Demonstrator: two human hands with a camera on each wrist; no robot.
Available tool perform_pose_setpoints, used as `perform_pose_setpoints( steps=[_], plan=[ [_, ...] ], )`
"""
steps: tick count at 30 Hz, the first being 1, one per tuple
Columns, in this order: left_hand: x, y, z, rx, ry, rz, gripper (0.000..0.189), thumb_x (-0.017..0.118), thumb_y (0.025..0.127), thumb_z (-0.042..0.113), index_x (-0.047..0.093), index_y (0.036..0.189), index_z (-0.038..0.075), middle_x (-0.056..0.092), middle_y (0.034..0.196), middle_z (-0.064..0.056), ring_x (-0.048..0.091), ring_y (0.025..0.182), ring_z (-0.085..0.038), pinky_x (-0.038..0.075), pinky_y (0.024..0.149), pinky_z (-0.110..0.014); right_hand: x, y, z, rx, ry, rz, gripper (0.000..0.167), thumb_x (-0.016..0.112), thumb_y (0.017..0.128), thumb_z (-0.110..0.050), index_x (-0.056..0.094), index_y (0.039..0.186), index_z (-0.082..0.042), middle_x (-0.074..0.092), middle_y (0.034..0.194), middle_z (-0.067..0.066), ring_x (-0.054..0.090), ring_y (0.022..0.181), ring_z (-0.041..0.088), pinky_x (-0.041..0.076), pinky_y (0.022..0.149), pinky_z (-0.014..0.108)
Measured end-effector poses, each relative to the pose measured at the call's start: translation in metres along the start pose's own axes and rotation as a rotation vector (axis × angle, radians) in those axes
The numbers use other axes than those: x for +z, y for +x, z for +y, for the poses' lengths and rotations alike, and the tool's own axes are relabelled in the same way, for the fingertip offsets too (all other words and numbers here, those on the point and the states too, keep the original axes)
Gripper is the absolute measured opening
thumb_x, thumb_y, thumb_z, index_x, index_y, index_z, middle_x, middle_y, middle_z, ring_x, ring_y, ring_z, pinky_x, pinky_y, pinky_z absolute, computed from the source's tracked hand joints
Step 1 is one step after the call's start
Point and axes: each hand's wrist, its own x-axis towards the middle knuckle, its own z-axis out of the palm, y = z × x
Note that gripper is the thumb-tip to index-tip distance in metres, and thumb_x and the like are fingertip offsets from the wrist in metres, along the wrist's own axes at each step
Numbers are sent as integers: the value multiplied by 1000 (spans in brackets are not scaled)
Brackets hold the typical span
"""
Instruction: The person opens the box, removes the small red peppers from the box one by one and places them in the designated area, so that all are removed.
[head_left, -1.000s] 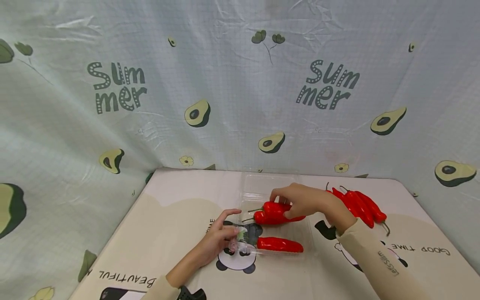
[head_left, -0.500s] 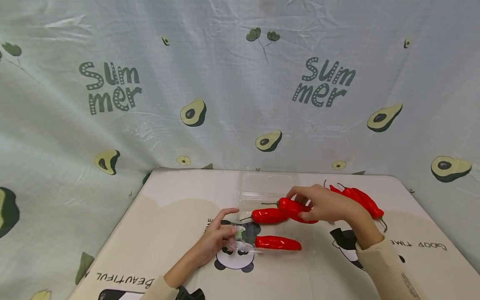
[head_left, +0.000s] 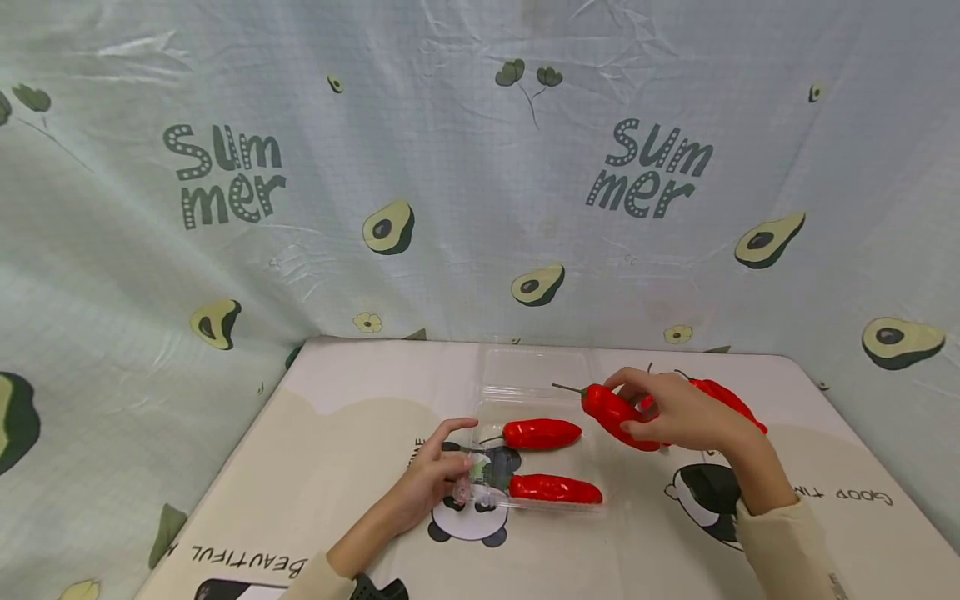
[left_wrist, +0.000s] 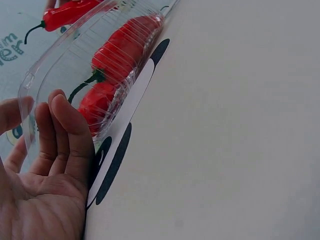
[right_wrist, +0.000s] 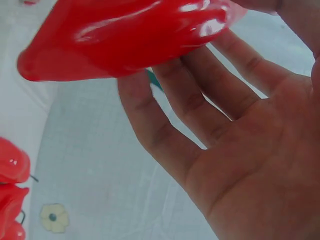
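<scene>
My right hand point(head_left: 675, 408) grips a glossy red chili pepper point(head_left: 611, 412) between thumb and fingers, to the right of a clear plastic clamshell box point(head_left: 600, 467). The held pepper's point(right_wrist: 125, 40) green stem points left in the head view. Two more red peppers lie in the box: one in the middle point(head_left: 542, 433) and one along the near side point(head_left: 557, 488). At the box's left end my left hand point(head_left: 431, 483) holds the wall. In the left wrist view, its bent fingers point(left_wrist: 75, 120) rest against the clear plastic.
The box's lid point(head_left: 536, 367) lies folded back toward the curtain. Several red peppers point(head_left: 723, 398) lie at the right, partly behind my right hand. A printed curtain point(head_left: 450, 167) rises behind the table point(head_left: 337, 483).
My right hand has lifted one pepper out of the box and carried it rightward, away from the middle pepper. The left hand stays at the box's end.
</scene>
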Motion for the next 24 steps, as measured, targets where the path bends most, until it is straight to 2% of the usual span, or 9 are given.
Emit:
perform_pose_setpoints(
  steps=[6,12,19,24],
  plan=[
    [0,0,0,1,-9,-5,63,56,100,11,29,157,12,57,69,11,53,67,-6,48,65,-24,-3,-5,12,-40,-11,80,53,77,84,-10,57,132,-13,72,116,9,66,99,23,61,76,33],
    [0,-1,0,-3,-26,-15,64,54,101,10,27,158,13,58,69,11,54,65,-5,49,64,-24,-4,-10,22,-4,24,109,53,78,87,-14,54,134,-10,69,121,13,65,106,26,62,79,35],
    [0,0,-1,5,-23,-17,64,54,101,9,26,159,12,57,69,12,53,65,-5,48,64,-25,-4,-13,36,30,59,119,51,75,91,-16,52,136,-9,68,124,15,65,106,25,59,77,27],
    [0,0,-2,2,-14,-6,64,56,100,11,29,157,14,57,69,12,52,68,-5,47,66,-25,-5,-11,42,57,81,130,54,76,91,-18,50,138,-8,67,128,22,66,108,31,62,77,37]
  ],
)
